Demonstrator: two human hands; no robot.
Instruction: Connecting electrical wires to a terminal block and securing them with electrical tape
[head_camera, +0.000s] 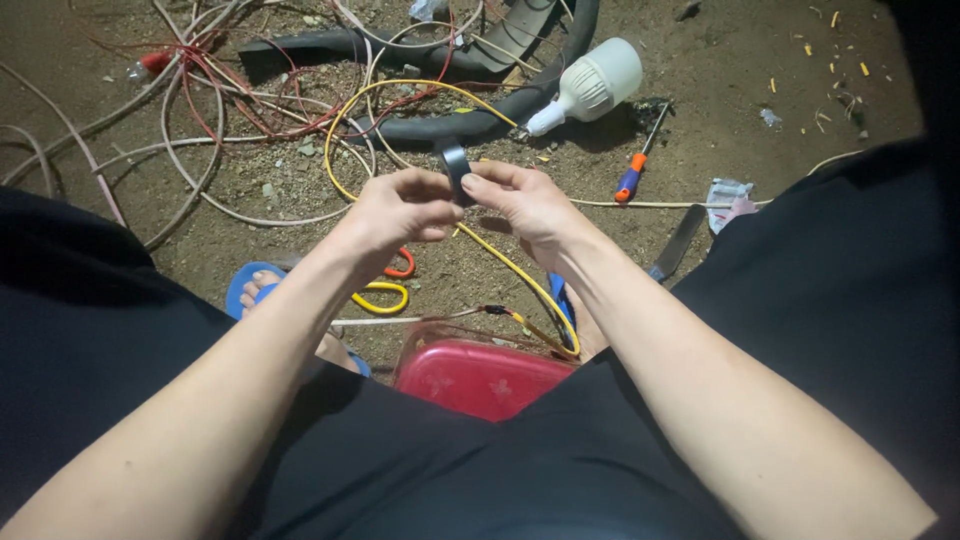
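Head view: both hands, left hand (400, 210) and right hand (525, 200), are pinching a black tape roll (455, 165) between them, yellow wire (500, 262) lying just below.

Tape roll (455, 165) betw my fingers: black. Wire (400, 90) far side: yellow loop; red and off-white cables (200, 110) far left. Bulb (590, 85) far right: white. Screwdriver (630, 180): orange w/ blue handle. Stool (480, 375) near me: red. Sandal (250, 285) left: blue. My clothes (850, 300): black. Ground (740, 60): brown dirt.

bare dirt ground (730, 60), gravel-strewn, harshly lit.
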